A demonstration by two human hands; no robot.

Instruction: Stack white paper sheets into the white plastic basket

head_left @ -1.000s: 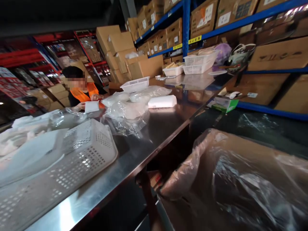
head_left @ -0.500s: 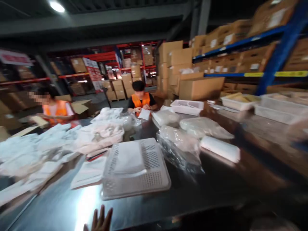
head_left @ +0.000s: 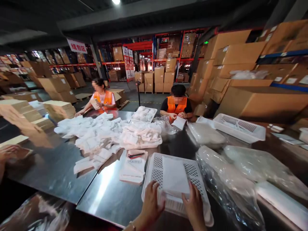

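Observation:
A white perforated plastic basket (head_left: 199, 178) rests on the metal table in front of me, with flat white sheets or bags (head_left: 175, 175) lying on top. My left hand (head_left: 151, 202) is over the basket's near left part, fingers apart and slightly bent, beside the lower left corner of the sheets. At their lower right edge, my right hand (head_left: 194, 203) has its thumb and fingers spread, touching or just above them; which, I cannot tell. Left of the basket lies a stack of printed white packets (head_left: 132, 170) with a dark and red pen-like tool (head_left: 136, 156) on it.
A heap of white packets (head_left: 96, 131) covers the table's left middle. Clear plastic bags (head_left: 226, 179) and a white roll (head_left: 281, 202) lie at right. Two people in orange vests (head_left: 177, 104) work across the table. Another person's hand (head_left: 11, 152) shows at far left.
The view has swung left, so the basket now appears further right. My left hand has come up to the basket, and my right hand has entered view beside the sheets.

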